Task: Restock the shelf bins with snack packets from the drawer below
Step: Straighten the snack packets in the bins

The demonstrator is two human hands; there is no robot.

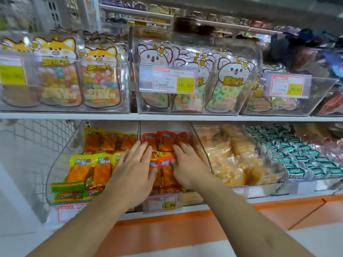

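Note:
A clear plastic shelf bin (199, 140) on the lower shelf holds red-orange snack packets (163, 140). My left hand (133, 169) lies flat on the packets with fingers spread, over the divider between this bin and the yellow-packet bin. My right hand (187, 164) presses on the red packets from the right, fingers fairly straight and pointing up-left. Neither hand grips a packet. The bin to the left holds yellow and green packets (89, 164). The drawer below is an orange-fronted panel (167, 230), and it looks closed.
Bins to the right hold pale yellow packets (232, 156) and green-white wrapped sweets (300, 160). The upper shelf carries clear bins of candy bags (189, 80) with price tags. A white wire mesh panel (37, 145) stands at the left. A price label (163, 204) hangs under the bin.

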